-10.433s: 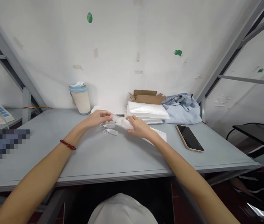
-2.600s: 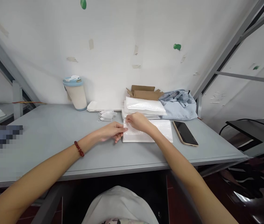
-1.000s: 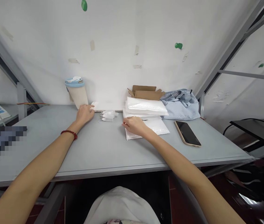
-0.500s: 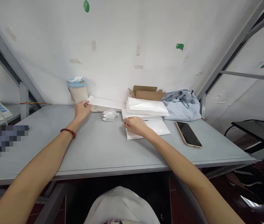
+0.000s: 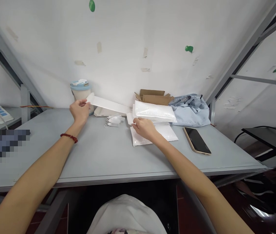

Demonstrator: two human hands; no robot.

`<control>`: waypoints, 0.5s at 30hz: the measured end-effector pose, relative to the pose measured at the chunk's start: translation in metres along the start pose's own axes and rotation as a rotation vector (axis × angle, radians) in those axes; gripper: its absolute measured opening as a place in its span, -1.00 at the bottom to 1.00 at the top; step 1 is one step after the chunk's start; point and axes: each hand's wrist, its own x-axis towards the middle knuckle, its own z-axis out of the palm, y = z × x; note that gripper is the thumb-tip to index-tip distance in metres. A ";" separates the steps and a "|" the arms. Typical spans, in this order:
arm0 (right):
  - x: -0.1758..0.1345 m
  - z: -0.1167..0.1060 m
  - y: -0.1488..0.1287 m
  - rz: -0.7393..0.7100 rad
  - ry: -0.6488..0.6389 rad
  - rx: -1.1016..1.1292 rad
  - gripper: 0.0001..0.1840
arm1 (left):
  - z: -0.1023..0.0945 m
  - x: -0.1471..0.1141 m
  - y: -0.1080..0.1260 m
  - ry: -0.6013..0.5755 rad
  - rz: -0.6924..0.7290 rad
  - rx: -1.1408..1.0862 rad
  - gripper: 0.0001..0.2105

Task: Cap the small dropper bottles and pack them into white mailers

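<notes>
My left hand, with a red bead bracelet at the wrist, pinches the left end of a long white strip in front of the cup. The strip slants down to the right towards a stack of white bubble mailers. Closed fingers of my right hand grip the left edge of a bubble mailer low in that stack; the fingertips are partly hidden. Between my hands lies a small heap of white tags with loops. Behind them, a flat whitish stack rests under the raised strip.
A cup with a blue lid stands against the wall. At the back are an open cardboard box and light blue cloth. A phone lies on the right of the grey table. Metal frame posts flank both sides.
My left hand has moved slightly left and up, lifting the strip's end higher off the flat stack. My right hand has shifted a little to the right and up at the mailers.
</notes>
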 end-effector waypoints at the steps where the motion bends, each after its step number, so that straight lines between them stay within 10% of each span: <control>1: 0.001 -0.001 0.002 0.030 -0.003 -0.011 -0.71 | -0.001 0.000 0.002 0.021 0.002 -0.026 -0.70; 15: 0.002 -0.004 0.015 0.169 0.117 0.016 -0.75 | -0.023 -0.007 0.052 0.266 0.221 -0.518 -0.92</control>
